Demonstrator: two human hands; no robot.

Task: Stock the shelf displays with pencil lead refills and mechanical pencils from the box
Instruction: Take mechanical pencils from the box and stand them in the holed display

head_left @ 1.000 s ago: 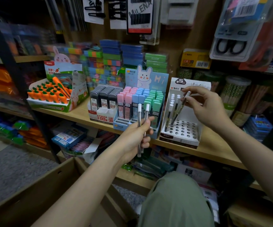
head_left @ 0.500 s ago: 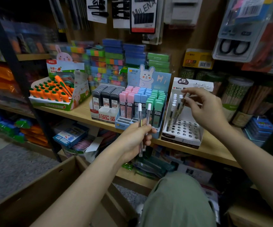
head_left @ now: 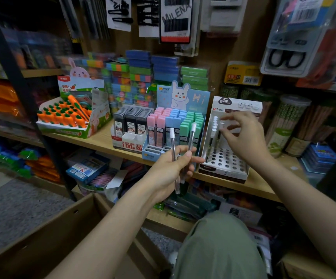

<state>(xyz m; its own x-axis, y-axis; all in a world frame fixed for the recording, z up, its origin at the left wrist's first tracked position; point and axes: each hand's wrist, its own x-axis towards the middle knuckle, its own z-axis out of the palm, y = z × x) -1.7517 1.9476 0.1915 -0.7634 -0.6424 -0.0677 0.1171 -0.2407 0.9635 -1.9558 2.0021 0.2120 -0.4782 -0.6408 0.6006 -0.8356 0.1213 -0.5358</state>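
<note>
Pencils [head_left: 211, 137] upright in holed display [head_left: 223, 164]

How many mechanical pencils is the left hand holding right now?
2: both in the left hand, one upright pencil and a second pencil tilted right beside it. Others could be hidden behind the palm.

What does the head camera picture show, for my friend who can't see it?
A person's left hand holds two clear pencils upright, while the right hand reaches over a white pencil stand full of holes on a wooden shelf. Pastel lead refills stand in a bunny display beside it.
</note>
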